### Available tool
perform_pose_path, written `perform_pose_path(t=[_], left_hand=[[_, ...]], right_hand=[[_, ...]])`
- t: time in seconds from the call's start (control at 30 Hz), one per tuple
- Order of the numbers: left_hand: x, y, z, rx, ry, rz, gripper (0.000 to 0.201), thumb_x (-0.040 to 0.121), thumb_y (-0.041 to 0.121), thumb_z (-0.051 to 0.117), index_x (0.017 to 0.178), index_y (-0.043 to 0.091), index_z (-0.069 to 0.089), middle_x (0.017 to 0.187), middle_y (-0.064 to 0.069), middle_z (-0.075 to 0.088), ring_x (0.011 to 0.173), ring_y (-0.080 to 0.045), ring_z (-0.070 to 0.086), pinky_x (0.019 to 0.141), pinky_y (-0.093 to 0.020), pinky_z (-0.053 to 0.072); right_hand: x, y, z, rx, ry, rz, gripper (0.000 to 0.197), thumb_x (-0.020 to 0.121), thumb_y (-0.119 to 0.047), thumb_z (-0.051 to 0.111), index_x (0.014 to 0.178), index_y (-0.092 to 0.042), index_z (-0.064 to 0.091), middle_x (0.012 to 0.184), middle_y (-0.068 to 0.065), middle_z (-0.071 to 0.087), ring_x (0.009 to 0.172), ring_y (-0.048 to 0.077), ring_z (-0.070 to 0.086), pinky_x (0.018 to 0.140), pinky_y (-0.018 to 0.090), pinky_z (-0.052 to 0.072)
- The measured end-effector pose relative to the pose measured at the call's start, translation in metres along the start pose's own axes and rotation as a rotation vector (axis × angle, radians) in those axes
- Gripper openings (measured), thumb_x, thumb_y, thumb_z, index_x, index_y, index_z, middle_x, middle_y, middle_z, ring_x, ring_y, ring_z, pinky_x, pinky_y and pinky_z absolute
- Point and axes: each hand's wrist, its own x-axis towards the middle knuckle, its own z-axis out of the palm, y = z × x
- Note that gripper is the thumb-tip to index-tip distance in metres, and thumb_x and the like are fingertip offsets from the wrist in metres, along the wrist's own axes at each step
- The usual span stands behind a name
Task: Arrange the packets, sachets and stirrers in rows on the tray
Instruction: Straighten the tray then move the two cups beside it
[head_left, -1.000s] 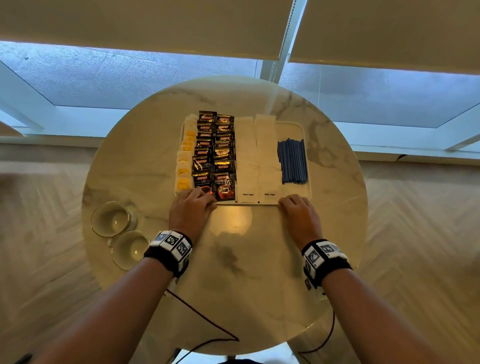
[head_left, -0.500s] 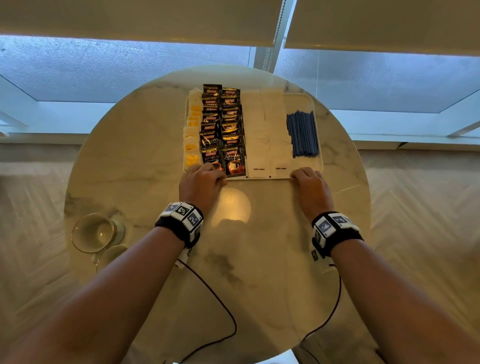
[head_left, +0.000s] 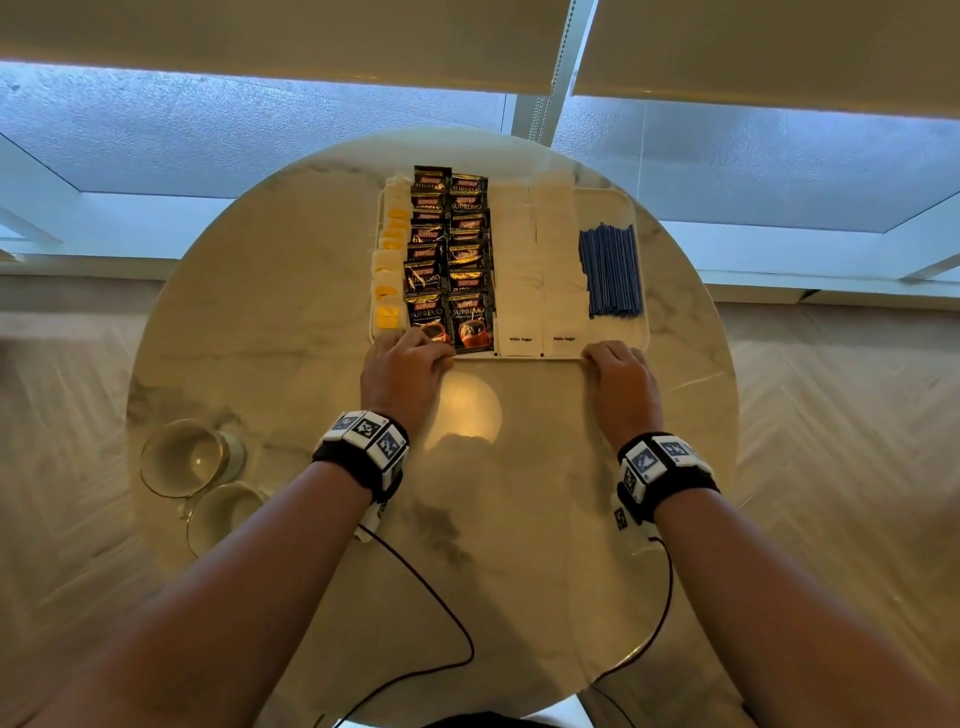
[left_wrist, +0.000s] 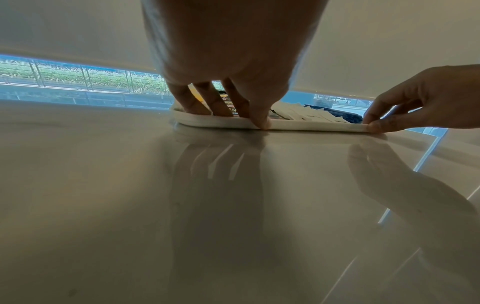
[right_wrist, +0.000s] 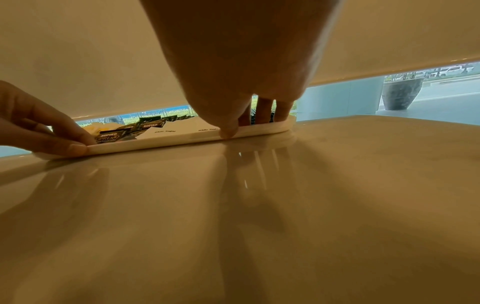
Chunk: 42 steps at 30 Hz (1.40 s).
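Observation:
A white tray (head_left: 605, 210) lies on the far half of the round marble table (head_left: 519, 519). It holds a column of yellow-and-white sachets (head_left: 389, 270), two columns of dark coffee packets (head_left: 449, 260), two columns of white sugar sachets (head_left: 537, 260) and a bundle of blue stirrers (head_left: 610, 270). My left hand (head_left: 415, 348) grips the tray's near rim (left_wrist: 306, 124) at the left, thumb against the outer edge and fingers over it. My right hand (head_left: 605, 358) pinches the same rim (right_wrist: 161, 143) towards the right.
Two glass cups (head_left: 184, 457) (head_left: 223, 512) stand near the table's left edge. Black cables (head_left: 447, 623) run from my wrists across the near tabletop. Window glass and lowered blinds lie beyond the table's far edge.
Both hands slid the tray away from me, towards the table's far edge, during the first half second. Since then it has hardly moved, and the grip is the same.

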Motion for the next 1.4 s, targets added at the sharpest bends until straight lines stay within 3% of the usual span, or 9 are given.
perform_pose_path(t=[0.2,0.3,0.47,0.63,0.87,1.0,1.1,1.17,1.4], left_hand=[[0.0,0.003,-0.004,-0.012,-0.05,-0.004,0.019,0.094,0.03,0.061,0.108,0.025,0.073,0.104,0.003,0.064,0.1,-0.025,0.058,0.083,-0.043,0.051],[-0.007,0.004,-0.01,-0.042,-0.042,0.029,0.023,0.095,0.03,0.059,0.113,0.021,0.07,0.11,0.0,0.066,0.103,-0.021,0.059,0.083,-0.039,0.053],[-0.033,-0.001,-0.033,-0.045,0.01,0.082,0.021,0.092,0.025,0.065,0.111,0.018,0.069,0.113,-0.005,0.067,0.106,-0.025,0.063,0.09,-0.043,0.054],[-0.078,-0.009,-0.077,-0.083,0.167,0.003,0.025,0.092,0.032,0.066,0.115,0.023,0.067,0.117,0.001,0.065,0.109,-0.019,0.061,0.092,-0.038,0.052],[-0.158,-0.06,-0.139,-0.148,0.389,-0.204,0.022,0.097,0.034,0.059,0.118,0.024,0.062,0.117,0.002,0.06,0.107,-0.017,0.057,0.097,-0.035,0.046],[-0.203,-0.103,-0.152,-0.254,0.456,-0.401,0.021,0.101,0.031,0.054,0.119,0.021,0.059,0.118,0.0,0.057,0.105,-0.015,0.056,0.092,-0.033,0.047],[-0.222,-0.134,-0.142,-0.336,0.335,-0.577,0.026,0.101,0.035,0.05,0.12,0.019,0.058,0.12,-0.007,0.055,0.101,-0.016,0.057,0.088,-0.032,0.047],[-0.227,-0.148,-0.132,-0.382,0.205,-0.618,0.03,0.101,0.041,0.048,0.121,0.02,0.058,0.118,-0.005,0.056,0.102,-0.018,0.058,0.089,-0.033,0.047],[-0.215,-0.165,-0.122,-0.473,0.035,-0.489,0.033,0.102,0.046,0.045,0.118,0.02,0.059,0.102,0.006,0.059,0.095,-0.012,0.056,0.081,-0.026,0.039]], right_hand=[[0.0,-0.001,-0.002,-0.012,-0.032,-0.011,0.02,0.096,-0.008,0.058,0.114,-0.009,0.068,0.113,0.01,0.067,0.102,0.034,0.06,0.085,0.047,0.054],[-0.001,-0.004,-0.008,-0.038,-0.068,-0.011,0.022,0.098,-0.011,0.054,0.115,-0.01,0.068,0.116,0.01,0.066,0.104,0.034,0.061,0.092,0.045,0.051],[-0.012,-0.029,-0.024,0.001,-0.085,-0.072,0.026,0.095,-0.02,0.053,0.116,-0.012,0.067,0.118,0.009,0.063,0.106,0.03,0.061,0.096,0.044,0.049],[-0.036,-0.087,-0.026,0.202,-0.201,-0.167,0.029,0.096,-0.024,0.059,0.122,-0.013,0.063,0.123,0.008,0.061,0.109,0.024,0.06,0.095,0.041,0.052],[-0.1,-0.191,-0.007,0.35,-0.485,-0.333,0.033,0.092,-0.046,0.065,0.114,-0.021,0.064,0.115,-0.006,0.064,0.1,0.008,0.06,0.085,0.021,0.048],[-0.139,-0.24,0.02,0.384,-0.61,-0.357,0.04,0.085,-0.062,0.064,0.098,-0.024,0.064,0.098,-0.01,0.063,0.086,0.007,0.058,0.078,0.028,0.053],[-0.164,-0.277,0.041,0.412,-0.639,-0.268,0.049,0.078,-0.072,0.063,0.079,-0.024,0.056,0.08,-0.009,0.06,0.073,0.011,0.056,0.068,0.033,0.052],[-0.177,-0.298,0.055,0.455,-0.631,-0.144,0.057,0.071,-0.08,0.061,0.072,-0.023,0.052,0.073,-0.008,0.059,0.066,0.012,0.056,0.063,0.036,0.05],[-0.194,-0.333,0.086,0.581,-0.573,0.12,0.047,0.076,-0.07,0.068,0.072,-0.027,0.05,0.065,-0.011,0.053,0.057,0.004,0.046,0.057,0.026,0.038]])
